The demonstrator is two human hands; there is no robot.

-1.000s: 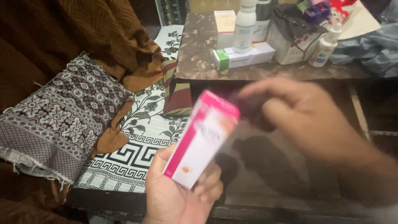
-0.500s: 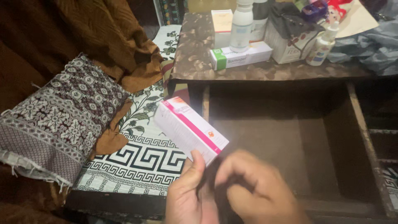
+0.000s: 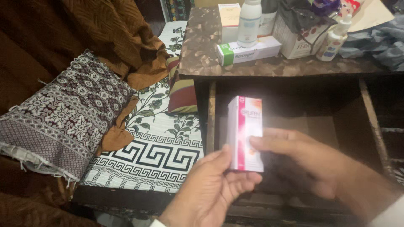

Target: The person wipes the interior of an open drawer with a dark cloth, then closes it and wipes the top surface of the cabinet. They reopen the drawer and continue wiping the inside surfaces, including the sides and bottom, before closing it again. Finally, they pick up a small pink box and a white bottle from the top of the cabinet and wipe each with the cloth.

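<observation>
A small white and pink carton [image 3: 245, 122] stands upright in front of me, over an open wooden drawer [image 3: 370, 122]. My left hand [image 3: 212, 189] grips its lower end from below, thumb on the left side. My right hand [image 3: 305, 157] comes in from the right, and its fingertips press on the carton's front face. Both hands hold the carton together. The drawer's inside is dark and looks bare.
A brown patterned tabletop [image 3: 202, 54] above the drawer carries a green and white box [image 3: 248, 51], white bottles [image 3: 249, 21] and other cartons. To the left lies a bed with a patterned sheet [image 3: 155, 147], a dark patterned pillow [image 3: 67, 113] and brown cloth [image 3: 105, 29].
The carton turned from a slanted position to upright and shifted right over the drawer. My right hand rose from below the carton to touch its front.
</observation>
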